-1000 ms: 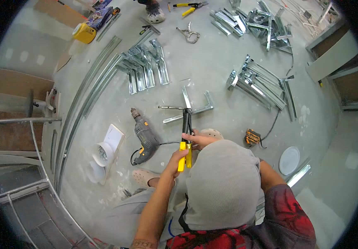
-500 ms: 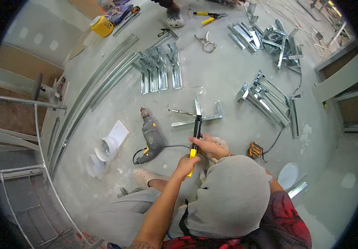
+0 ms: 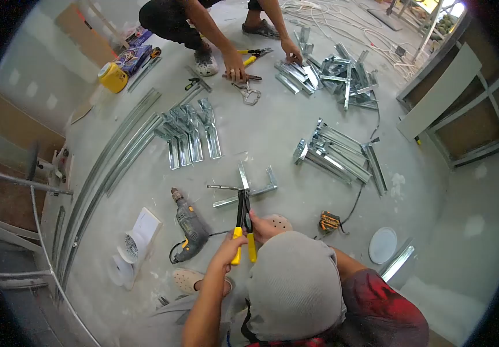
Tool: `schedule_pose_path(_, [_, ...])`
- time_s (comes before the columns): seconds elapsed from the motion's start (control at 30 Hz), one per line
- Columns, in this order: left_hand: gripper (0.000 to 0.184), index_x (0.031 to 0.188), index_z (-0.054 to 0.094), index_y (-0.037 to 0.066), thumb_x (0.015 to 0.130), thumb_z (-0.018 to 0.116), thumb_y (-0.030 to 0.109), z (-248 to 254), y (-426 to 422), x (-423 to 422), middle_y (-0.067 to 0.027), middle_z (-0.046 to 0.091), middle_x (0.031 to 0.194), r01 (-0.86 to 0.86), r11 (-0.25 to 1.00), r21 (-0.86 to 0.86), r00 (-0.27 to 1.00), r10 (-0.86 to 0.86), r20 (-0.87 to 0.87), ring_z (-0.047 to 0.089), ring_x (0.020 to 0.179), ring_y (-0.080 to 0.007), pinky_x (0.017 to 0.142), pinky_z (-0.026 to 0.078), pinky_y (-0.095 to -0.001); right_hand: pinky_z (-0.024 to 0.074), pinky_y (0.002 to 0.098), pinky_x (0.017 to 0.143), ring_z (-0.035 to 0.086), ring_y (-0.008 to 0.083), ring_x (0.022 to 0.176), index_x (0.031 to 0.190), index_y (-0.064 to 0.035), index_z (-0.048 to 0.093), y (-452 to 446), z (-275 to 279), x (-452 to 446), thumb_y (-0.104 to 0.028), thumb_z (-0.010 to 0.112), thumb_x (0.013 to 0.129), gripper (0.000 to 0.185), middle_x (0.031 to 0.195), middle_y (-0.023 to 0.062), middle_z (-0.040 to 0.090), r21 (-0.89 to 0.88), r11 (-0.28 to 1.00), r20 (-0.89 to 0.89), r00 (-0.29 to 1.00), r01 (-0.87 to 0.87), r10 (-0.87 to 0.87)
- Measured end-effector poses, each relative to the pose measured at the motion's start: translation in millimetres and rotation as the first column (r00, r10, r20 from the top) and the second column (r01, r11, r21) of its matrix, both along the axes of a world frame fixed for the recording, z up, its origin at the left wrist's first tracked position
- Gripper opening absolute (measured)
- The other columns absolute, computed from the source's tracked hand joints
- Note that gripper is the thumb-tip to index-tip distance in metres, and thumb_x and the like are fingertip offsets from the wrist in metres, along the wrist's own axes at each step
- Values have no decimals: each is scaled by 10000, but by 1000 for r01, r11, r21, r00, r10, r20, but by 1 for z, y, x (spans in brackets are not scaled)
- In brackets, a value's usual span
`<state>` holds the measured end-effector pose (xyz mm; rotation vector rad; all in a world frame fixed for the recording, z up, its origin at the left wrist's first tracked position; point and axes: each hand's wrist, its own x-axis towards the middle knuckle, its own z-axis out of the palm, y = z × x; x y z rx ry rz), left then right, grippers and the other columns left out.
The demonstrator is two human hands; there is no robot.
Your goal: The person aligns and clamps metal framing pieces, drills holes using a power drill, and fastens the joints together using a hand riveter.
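Observation:
My left hand is closed round one yellow handle of a hand riveter with a black body. My right hand is closed beside its body, fingers partly hidden. The two handles stand apart. The riveter's far end is at a small frame of bent steel pieces on the floor, with one strip pointing away from me. A thin metal handle pokes out to the left there; what it belongs to is hidden. A corded drill lies left of my hands.
A tub of small silver pieces stands left, with long metal profiles beyond. Bent brackets and steel pieces lie ahead. A co-worker's hand touches locking pliers; the other reaches metal offcuts. A tape measure lies right.
The riveter's handles have spread apart. The co-worker has come into view at the top, with hands at the locking pliers and the metal offcuts. The view has shifted, moving the floor items down and left.

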<state>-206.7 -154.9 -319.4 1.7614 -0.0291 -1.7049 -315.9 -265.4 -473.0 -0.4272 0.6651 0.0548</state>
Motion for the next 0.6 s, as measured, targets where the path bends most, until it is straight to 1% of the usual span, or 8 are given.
schedule_pose_path(0.07, [726, 1369, 381, 45, 738, 668, 260, -56, 13, -3, -94, 567, 1119, -70, 996, -50, 993, 64, -101, 558, 1020, -226, 788, 467, -329, 458, 381, 851, 571, 256, 911, 1136, -66, 529, 7, -36, 9, -535, 361, 993, 518, 1001, 97, 615, 50, 999, -3, 1000, 0, 1])
schedule_pose_path(0.17, [760, 1369, 306, 50, 725, 674, 214, -31, -4, -20, -127, 502, 1184, -121, 981, -155, 993, 118, -29, 495, 1071, -224, 855, 436, -322, 443, 403, 896, 560, 284, 973, 1188, -50, 510, -3, -43, 9, -587, 339, 975, 602, 1066, 129, 608, 179, 984, 94, 995, -3, -14])
schedule_pose_path(0.23, [748, 1322, 327, 39, 699, 706, 206, -44, -2, -26, -136, 547, 1146, -93, 961, -259, 994, 106, 36, 552, 1019, -268, 834, 464, -357, 431, 411, 926, 548, 297, 1022, 1221, -42, 497, 2, -27, -5, -617, 328, 964, 652, 1117, 149, 601, 254, 967, 176, 984, -37, -8])
schedule_pose_path(0.3, [712, 1291, 368, 34, 698, 721, 207, -53, 7, -23, -140, 590, 1094, 5, 991, -132, 957, 34, 289, 605, 940, -305, 806, 491, -401, 434, 423, 926, 554, 304, 1027, 1209, -35, 508, 3, -3, 2, -623, 332, 959, 662, 1112, 155, 604, 211, 977, 175, 982, 34, -72])
schedule_pose_path(0.33, [712, 1291, 368, 34, 698, 721, 207, -65, 13, -23, -140, 590, 1094, 12, 991, -135, 957, 28, 289, 605, 940, -305, 806, 491, -401, 435, 429, 926, 557, 307, 1029, 1203, -32, 513, 5, 10, 5, -626, 334, 956, 668, 1110, 158, 605, 191, 979, 175, 979, 73, -106])
schedule_pose_path(0.4, [616, 1219, 433, 35, 712, 726, 225, -89, 14, -23, -140, 620, 1056, 214, 971, -109, 768, -99, 633, 638, 882, -309, 781, 509, -437, 438, 441, 926, 562, 314, 1034, 1191, -25, 524, -1, 25, 9, -632, 337, 951, 679, 1104, 164, 609, 139, 978, 180, 967, 156, -180])
schedule_pose_path(0.53, [511, 1149, 481, 54, 721, 715, 205, -46, -4, -20, -103, 619, 1011, 203, 977, 61, 739, -194, 645, 630, 854, -270, 766, 511, -414, 445, 439, 911, 570, 310, 1010, 1169, -31, 537, -4, 15, 4, -632, 338, 951, 670, 1079, 155, 615, 186, 975, 168, 974, 121, -153])
schedule_pose_path(0.6, [491, 1158, 486, 73, 731, 695, 195, 26, -21, 0, -73, 597, 986, 46, 996, -83, 991, -35, 128, 605, 834, -231, 721, 507, -399, 449, 439, 903, 574, 309, 998, 1159, -33, 544, -5, 12, 1, -632, 339, 951, 666, 1066, 150, 618, 217, 971, 170, 976, 97, -135])
